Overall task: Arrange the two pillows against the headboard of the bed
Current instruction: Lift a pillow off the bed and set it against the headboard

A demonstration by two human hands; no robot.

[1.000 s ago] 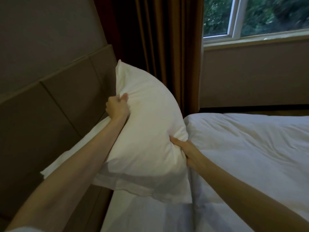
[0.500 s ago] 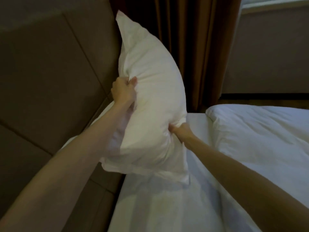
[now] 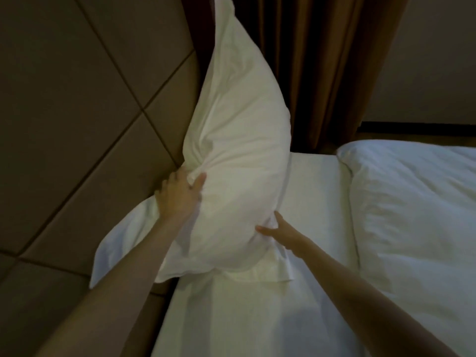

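We find no readable text, label, brand, number or sign anywhere: the white pillow (image 3: pixel 239 150), the padded headboard (image 3: pixel 90 124), the sheet (image 3: pixel 309 202), the duvet (image 3: pixel 417 215) and the brown curtain (image 3: pixel 314 60) all show plain, unmarked surfaces

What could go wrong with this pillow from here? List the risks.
1. The pillow stands on end against the headboard, steadied by the left hand and right hand; released like this, it may topple onto the sheet.
2. Its top reaches the curtain past the headboard's edge, so it could slide off that way.
3. Its lower end overlaps a second pillow, which may get dragged askew.
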